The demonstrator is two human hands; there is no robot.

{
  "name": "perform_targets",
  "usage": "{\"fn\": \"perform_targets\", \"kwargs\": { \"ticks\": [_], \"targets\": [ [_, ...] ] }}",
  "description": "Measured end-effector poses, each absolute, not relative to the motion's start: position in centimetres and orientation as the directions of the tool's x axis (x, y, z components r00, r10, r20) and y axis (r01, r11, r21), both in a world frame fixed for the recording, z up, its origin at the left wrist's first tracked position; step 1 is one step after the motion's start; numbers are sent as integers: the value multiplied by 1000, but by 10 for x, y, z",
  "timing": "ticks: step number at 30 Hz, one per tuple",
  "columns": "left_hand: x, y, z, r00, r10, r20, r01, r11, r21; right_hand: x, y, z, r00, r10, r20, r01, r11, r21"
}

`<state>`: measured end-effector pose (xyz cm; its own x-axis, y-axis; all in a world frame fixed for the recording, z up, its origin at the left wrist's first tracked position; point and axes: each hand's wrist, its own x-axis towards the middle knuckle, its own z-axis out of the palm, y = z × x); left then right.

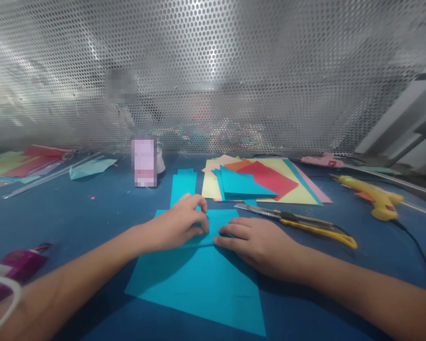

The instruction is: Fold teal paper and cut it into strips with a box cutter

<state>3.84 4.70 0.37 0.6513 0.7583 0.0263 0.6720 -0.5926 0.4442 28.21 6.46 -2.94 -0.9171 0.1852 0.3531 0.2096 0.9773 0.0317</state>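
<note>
A bright blue sheet of paper [199, 284] lies before me, its far part folded over toward me with a crease or edge running across it. My left hand [184, 221] rests on the folded part, its fingers bent and apart, fingertips down on the paper. On the right side of the fold, my right hand [257, 241] lies with fingers stretched out and its fingertips near the folded edge. Neither hand grips anything that I can see. A yellow utility knife [305, 225], blade showing, lies just beyond my right hand. Behind my left hand is a blue paper strip [182, 187].
Stacked coloured papers [307, 189] lie at the back centre, topped by a folded blue piece [244, 182]. A yellow glue gun [376, 196] with a black cable lies right. A magenta tool [21, 270] is at left. A perforated metal screen [213, 94] stands behind the blue table [92, 222].
</note>
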Motion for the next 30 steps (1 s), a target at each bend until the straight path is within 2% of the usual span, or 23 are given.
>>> {"fn": "perform_targets", "kwargs": {
  "ticks": [3,14,30],
  "targets": [
    [40,48,4,690,723,-23,642,-597,481,282,65,-29,-922,185,341,209,977,34],
    [28,58,6,695,703,-151,589,-436,680,282,65,-28,-928,167,333,191,981,40],
    [34,52,16,710,671,-212,611,-438,659,282,65,-30,-937,174,304,193,981,32]
  ]
}}
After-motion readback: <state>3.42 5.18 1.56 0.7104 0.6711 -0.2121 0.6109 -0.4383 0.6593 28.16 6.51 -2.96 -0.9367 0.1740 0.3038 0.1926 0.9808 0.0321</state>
